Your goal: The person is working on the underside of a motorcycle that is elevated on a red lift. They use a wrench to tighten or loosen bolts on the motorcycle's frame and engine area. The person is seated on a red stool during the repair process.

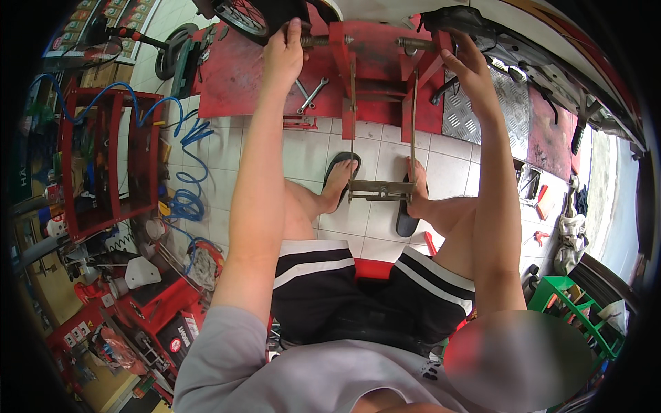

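Both my arms reach forward to a red wheel clamp [337,58] on a red work platform. My left hand [284,56] is closed around the outer end of the left threaded clamp screw [318,41]. My right hand [469,69] is closed at the outer end of the right clamp screw [415,44], its fingers partly hidden behind the red metal there. Between the two screw tips is a gap. Two thin rods run from the clamp toward me to a metal crossbar pedal [382,187] between my feet. Combination wrenches [315,95] lie on the platform left of the clamp.
A spoked wheel [244,17] stands beyond my left hand. Coiled blue air hose [186,203] hangs beside a red shelf rack [110,162] at left. Diamond-plate metal [471,113] covers part of the platform at right. A green crate [551,292] stands at lower right.
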Tool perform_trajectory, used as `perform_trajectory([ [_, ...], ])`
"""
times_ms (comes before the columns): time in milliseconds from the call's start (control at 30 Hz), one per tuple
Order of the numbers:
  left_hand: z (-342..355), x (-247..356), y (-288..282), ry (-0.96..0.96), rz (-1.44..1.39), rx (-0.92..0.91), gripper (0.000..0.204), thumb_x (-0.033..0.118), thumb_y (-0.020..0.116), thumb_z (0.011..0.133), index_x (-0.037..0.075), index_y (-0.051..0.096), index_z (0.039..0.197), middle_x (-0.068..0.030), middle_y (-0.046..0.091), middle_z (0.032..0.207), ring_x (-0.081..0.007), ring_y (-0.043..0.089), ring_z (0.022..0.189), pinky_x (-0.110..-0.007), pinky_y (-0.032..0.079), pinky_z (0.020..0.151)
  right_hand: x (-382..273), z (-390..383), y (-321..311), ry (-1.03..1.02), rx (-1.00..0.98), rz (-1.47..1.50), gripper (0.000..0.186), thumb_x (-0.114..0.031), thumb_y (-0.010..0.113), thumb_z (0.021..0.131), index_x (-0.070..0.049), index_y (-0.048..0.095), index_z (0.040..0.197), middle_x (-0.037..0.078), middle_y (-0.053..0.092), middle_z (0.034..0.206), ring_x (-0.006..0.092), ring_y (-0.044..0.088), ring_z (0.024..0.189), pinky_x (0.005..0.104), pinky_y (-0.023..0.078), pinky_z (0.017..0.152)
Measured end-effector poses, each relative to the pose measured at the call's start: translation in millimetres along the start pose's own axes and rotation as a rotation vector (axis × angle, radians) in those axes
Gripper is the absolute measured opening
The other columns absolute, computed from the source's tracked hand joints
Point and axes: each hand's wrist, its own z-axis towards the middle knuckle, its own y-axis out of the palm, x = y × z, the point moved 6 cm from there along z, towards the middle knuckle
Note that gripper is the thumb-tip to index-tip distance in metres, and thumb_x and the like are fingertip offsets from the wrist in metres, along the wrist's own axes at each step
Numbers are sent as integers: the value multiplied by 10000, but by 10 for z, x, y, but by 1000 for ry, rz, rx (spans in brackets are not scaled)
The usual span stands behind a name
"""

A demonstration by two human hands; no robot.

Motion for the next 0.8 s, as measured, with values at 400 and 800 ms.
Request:
perform_trajectory([
  [400, -107, -31, -78, -329, -313, -10, 588, 538, 341, 944, 27, 630, 924, -74, 667, 725, -141, 637, 578, -249, 409, 449, 94, 12, -62, 26, -4, -2, 483, -259, 659, 853, -71, 521, 1276, 79, 606, 1166, 190, 583, 1013, 318, 428, 895],
  [800, -193, -56, -168, -427, -352, -59, 593, 561, 359, 926, 33, 577, 1085, -112, 675, 845, -183, 643, 562, -271, 381, 464, 41, -10, -29, 29, 8, -13, 437, -237, 640, 861, -100, 528, 1261, 72, 647, 1097, 178, 616, 991, 315, 457, 870],
])
